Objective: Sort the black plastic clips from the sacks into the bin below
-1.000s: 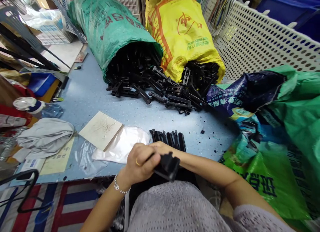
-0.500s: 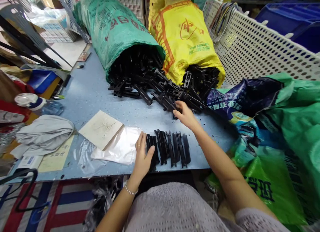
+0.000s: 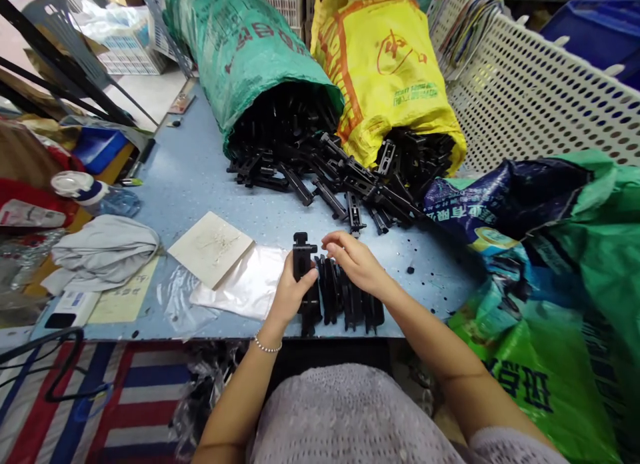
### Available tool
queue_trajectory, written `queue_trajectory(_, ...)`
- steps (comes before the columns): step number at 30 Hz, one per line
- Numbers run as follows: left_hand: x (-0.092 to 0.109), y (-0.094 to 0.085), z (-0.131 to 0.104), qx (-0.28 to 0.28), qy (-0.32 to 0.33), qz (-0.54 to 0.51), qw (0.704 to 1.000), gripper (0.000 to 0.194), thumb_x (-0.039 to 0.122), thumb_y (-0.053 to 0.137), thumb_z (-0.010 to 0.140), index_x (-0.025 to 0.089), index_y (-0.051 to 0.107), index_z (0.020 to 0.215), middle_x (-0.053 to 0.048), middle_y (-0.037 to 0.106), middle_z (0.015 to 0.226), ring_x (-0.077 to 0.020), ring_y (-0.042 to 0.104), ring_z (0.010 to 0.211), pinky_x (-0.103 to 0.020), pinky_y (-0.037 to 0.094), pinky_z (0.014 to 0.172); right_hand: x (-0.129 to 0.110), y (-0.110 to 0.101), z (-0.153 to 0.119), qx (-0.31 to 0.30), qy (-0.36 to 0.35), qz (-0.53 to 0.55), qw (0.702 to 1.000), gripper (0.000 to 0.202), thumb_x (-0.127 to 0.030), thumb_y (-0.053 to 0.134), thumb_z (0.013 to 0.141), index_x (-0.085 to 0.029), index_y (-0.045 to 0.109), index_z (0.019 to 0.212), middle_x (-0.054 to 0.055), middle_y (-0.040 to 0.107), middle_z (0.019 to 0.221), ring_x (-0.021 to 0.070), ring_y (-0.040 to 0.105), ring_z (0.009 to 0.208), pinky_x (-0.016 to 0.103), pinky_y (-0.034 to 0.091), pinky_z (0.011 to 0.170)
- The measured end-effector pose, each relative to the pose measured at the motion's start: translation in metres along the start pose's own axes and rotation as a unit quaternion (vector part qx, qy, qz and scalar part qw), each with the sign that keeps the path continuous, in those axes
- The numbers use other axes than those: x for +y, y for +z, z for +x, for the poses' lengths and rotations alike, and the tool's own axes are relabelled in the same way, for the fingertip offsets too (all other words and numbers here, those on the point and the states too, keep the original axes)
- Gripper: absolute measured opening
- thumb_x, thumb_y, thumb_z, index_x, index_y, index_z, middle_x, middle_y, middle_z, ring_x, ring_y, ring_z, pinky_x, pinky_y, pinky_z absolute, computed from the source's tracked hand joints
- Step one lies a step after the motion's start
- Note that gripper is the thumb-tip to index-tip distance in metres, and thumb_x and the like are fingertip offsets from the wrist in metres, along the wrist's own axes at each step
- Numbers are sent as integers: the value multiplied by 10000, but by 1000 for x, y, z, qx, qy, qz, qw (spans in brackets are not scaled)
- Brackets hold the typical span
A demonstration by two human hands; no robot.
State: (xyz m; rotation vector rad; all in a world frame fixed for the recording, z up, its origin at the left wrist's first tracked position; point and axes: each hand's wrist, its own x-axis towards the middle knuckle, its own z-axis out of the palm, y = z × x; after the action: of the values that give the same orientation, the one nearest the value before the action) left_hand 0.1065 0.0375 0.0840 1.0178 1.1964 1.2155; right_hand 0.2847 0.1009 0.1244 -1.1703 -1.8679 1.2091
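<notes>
Blue worktop (image 3: 187, 164), your left hand (image 3: 289, 294) has its grip round a black part (image 3: 301, 256) by the left end of the lined-up parts (image 3: 351, 307); your right hand (image 3: 357, 261) hangs loose just beside.

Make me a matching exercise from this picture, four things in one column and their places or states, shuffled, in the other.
1. Left hand
2. Square beige board
3. Crumpled light-grey cloth
4. Yellow printed sack

A. At the blue table's left side
B. Gripping a narrow black part
C. Loose black pieces at its mouth
D. Overlapping glossy white plastic

Pairs: 1-B; 2-D; 3-A; 4-C
</notes>
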Motion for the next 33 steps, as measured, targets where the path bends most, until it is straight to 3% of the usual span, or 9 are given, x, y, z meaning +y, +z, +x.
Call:
queue_trajectory(3, -5, 7, -1, -1, -28, -28, 999, 415, 530, 600, 875, 205, 594, 1134, -27, 623, 866, -144, 570, 689, -275, 461, 656, -4, 9, 14, -13, -50, -107, 993, 316, -475, 431, 980, -207, 552, 866, 41, 587, 858, 189, 542, 850, 338, 430, 811)
queue_trajectory(9, -10, 11, -2, 51, -30, -70, 996, 416, 558, 658, 821, 211, 613, 1047, -8, 625, 770, -147, 596, 681, -243, 459, 604, 18, 27, 14, -100, 59, 91, 989, 492, -562, 203, 1010, -211, 447, 768, -36, 439, 598, 118, 416, 513, 245, 375, 488)
queue_trajectory(15, 2, 4, -5, 50, -144, -219, 964, 517, 660, 516, 863, 149, 590, 874, 29, 508, 540, -83, 455, 447, -201, 373, 455, 20, 56, -48, -144, -154, -162, 964, 430, -526, 383, 997, -172, 571, 841, 100, 638, 890, 202, 570, 829, 336, 465, 734)
queue_trajectory(19, -4, -8, -18, 100, -111, -193, 970, 477, 645, 585, 830, 173, 574, 895, 41, 518, 566, -77, 472, 451, -192, 380, 444, 27, 66, -75, -170, -95, -171, 966, 423, -386, 297, 1050, -186, 590, 821, 45, 649, 795, 163, 594, 741, 294, 475, 696)
queue_trajectory(22, -24, -20, -30, 110, -160, -154, 969, 463, 616, 646, 794, 187, 559, 946, 48, 554, 616, -74, 498, 459, -183, 375, 434, 47, 47, -84, -66, -67, -254, 963, 284, -331, 394, 1025, -198, 645, 1029, 84, 675, 1043, 229, 603, 999, 401, 477, 897)
queue_trajectory(24, -41, -21, -34, 97, -219, -169, 956, 470, 575, 704, 747, 192, 552, 971, 42, 595, 669, -83, 539, 493, -190, 407, 462, 66, 31, -86, -1, -61, -327, 943, 281, -278, 502, 972, -181, 611, 1212, 127, 610, 1261, 300, 515, 1197, 492, 423, 1015)
queue_trajectory(27, -60, -11, -30, 56, -268, -204, 940, 491, 584, 672, 738, 157, 583, 965, 12, 616, 644, -114, 579, 535, -211, 437, 503, 83, 12, -82, 10, -61, -384, 921, 359, -154, 519, 920, -133, 593, 1271, 148, 599, 1302, 330, 439, 1300, 527, 397, 1072)
queue_trajectory(30, -57, -3, -29, 23, -250, -148, 957, 539, 625, 578, 798, 111, 641, 946, -18, 621, 591, -118, 569, 516, -212, 425, 504, 69, 5, -73, 41, -90, -415, 904, 429, -104, 458, 935, -142, 544, 1354, 156, 542, 1394, 331, 368, 1383, 572, 326, 1126)
queue_trajectory(33, -37, -10, -38, -109, -252, -74, 959, 605, 654, 486, 860, 93, 692, 959, -63, 663, 623, -147, 599, 536, -250, 470, 555, 39, 4, -66, -51, -219, -375, 899, 490, -110, 429, 972, -258, 460, 1438, 74, 433, 1521, 265, 320, 1441, 526, 306, 1162)
